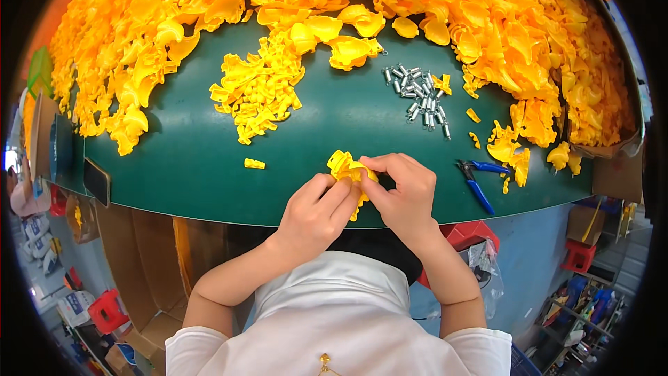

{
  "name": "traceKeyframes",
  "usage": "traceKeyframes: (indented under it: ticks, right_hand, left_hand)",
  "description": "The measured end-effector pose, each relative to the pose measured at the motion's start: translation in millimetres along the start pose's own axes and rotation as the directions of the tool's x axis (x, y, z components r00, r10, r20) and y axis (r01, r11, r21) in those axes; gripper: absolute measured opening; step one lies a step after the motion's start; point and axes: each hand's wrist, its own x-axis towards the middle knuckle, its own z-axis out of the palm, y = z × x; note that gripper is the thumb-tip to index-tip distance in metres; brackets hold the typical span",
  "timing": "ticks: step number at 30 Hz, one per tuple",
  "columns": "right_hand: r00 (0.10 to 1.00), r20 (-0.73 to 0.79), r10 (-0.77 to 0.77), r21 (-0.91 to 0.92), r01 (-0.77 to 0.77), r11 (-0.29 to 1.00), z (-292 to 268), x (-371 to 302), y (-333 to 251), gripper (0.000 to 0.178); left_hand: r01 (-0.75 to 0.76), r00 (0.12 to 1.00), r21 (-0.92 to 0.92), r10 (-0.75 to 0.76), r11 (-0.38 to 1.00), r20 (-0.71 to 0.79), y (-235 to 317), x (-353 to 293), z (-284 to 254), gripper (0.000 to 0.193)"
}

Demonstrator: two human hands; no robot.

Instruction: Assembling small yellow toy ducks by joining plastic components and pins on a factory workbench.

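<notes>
Near the table's front edge, both hands meet on a yellow plastic part [341, 165] with a ridged end. My left hand [314, 210] pinches it from the left, while the fingers of my right hand [400, 184] press on its right side. The fingers hide much of the part's shape. Left of the hands lies one small yellow plastic piece [255, 163]. Farther off is a heap of similar small yellow pieces [261, 90]. To the right of that heap, several small metal springs [421, 94] lie in a loose pile.
A huge mound of curved yellow plastic shells [501, 35] runs along the far side of the green table [188, 160]. Blue-handled cutting pliers [480, 184] lie at the right, near yellow scraps [511, 150]. A cardboard box [616, 97] full of yellow parts stands far right. A phone [97, 182] is at the left edge.
</notes>
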Motion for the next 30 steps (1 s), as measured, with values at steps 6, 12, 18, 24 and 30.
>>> traceKeyframes:
  ticks: [6,12,18,24,30]
  right_hand:
    - [0.984,-0.042,-0.173,-0.180,0.163,0.970,3,-4,0,0.021]
    - [0.991,0.115,-0.073,-0.219,0.097,0.971,-12,2,-9,0.021]
    - [0.878,0.471,-0.090,0.151,0.020,0.988,-39,30,12,0.034]
    - [0.893,0.440,-0.094,0.138,0.036,0.990,-39,15,18,0.035]
    - [0.988,0.152,0.020,0.203,-0.050,0.978,-22,-16,9,0.034]
  left_hand:
    - [0.008,1.000,-0.012,-0.008,1.000,0.000,0,-2,0,0.024]
    - [0.003,1.000,-0.014,-0.003,1.000,-0.009,0,-2,0,0.025]
    - [-0.047,0.999,0.029,0.047,0.998,0.017,-4,-3,-1,0.029]
    - [-0.036,0.999,-0.005,0.036,0.999,-0.007,-3,-2,5,0.028]
    - [0.039,0.999,-0.085,-0.040,0.996,-0.011,-4,-12,13,0.052]
